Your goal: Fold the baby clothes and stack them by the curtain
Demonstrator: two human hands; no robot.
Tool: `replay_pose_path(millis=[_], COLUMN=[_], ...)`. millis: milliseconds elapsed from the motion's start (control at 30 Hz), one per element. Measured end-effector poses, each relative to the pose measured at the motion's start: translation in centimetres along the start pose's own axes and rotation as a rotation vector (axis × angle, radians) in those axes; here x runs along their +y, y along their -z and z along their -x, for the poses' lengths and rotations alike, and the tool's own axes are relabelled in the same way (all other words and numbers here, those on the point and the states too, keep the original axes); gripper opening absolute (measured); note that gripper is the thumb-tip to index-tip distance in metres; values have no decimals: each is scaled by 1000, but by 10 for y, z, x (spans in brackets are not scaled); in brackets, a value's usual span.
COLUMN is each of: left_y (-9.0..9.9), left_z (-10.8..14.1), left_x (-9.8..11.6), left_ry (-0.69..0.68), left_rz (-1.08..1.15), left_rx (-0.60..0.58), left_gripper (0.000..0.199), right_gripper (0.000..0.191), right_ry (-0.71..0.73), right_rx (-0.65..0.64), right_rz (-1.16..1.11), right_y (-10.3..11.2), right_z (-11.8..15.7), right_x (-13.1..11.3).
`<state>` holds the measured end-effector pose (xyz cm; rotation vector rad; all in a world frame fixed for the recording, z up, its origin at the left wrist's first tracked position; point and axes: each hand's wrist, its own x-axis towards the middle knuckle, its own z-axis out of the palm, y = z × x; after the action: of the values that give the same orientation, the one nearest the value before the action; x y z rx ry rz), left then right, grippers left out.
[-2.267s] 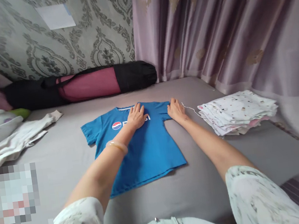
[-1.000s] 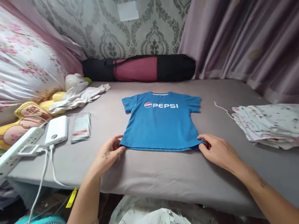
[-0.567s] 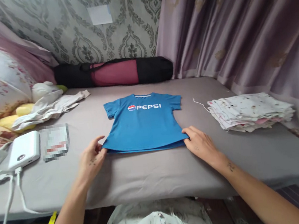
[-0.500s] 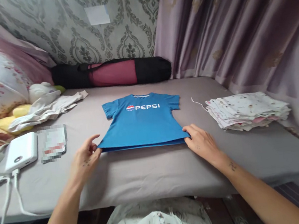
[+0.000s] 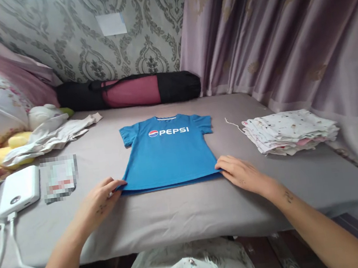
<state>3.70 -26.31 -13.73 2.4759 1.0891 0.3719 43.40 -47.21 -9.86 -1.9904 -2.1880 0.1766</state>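
Note:
A blue T-shirt (image 5: 168, 155) with white PEPSI lettering lies front side up on the grey sheet (image 5: 173, 214), its neckline facing the wall and both sleeves spread outward. My left hand (image 5: 103, 199) pinches the bottom hem at its left corner, thumb below and fingers on top. At the right corner of the hem, my right hand (image 5: 238, 172) is closed on the fabric. Between the two hands the hem's front and back layers show slightly apart.
To the right lies a folded stack of patterned white cloth (image 5: 291, 132). A black and maroon long bag (image 5: 130, 92) lies along the wall. On the left are a white power bank (image 5: 19, 190), cables, a blurred packet (image 5: 60, 178) and crumpled pale clothing (image 5: 50, 137).
The shirt's hem has come nearer to me with both hands on it. My left fingers, raised before, now press down on the hem corner. The view has shifted slightly.

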Motion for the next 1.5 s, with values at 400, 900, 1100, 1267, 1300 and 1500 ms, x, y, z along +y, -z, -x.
replay_pose_path(millis=[400, 900, 1100, 1267, 1300, 1500], left_y=[36, -54, -37, -25, -27, -63], left_z=[-60, -170, -183, -231, -243, -299], left_x=[28, 16, 25, 37, 39, 34], left_ry=[-75, 57, -20, 3, -4, -96], left_rz=[1, -449, -520, -534, -506, -349], left_rx=[-90, -107, -86, -29, -28, -82], left_gripper=[44, 71, 64, 47, 43, 50], right_gripper=[30, 75, 72, 55, 55, 67], right_ry=[-55, -428, -423, -435, -427, -409], right_rx=[-126, -32, -95, -30, -6, -28], right_rz=[-188, 48, 94, 118, 104, 1], right_y=[21, -60, -43, -27, -29, -57], right_z=[-53, -162, -170, -210, -221, -276], right_x=[8, 26, 25, 29, 30, 45])
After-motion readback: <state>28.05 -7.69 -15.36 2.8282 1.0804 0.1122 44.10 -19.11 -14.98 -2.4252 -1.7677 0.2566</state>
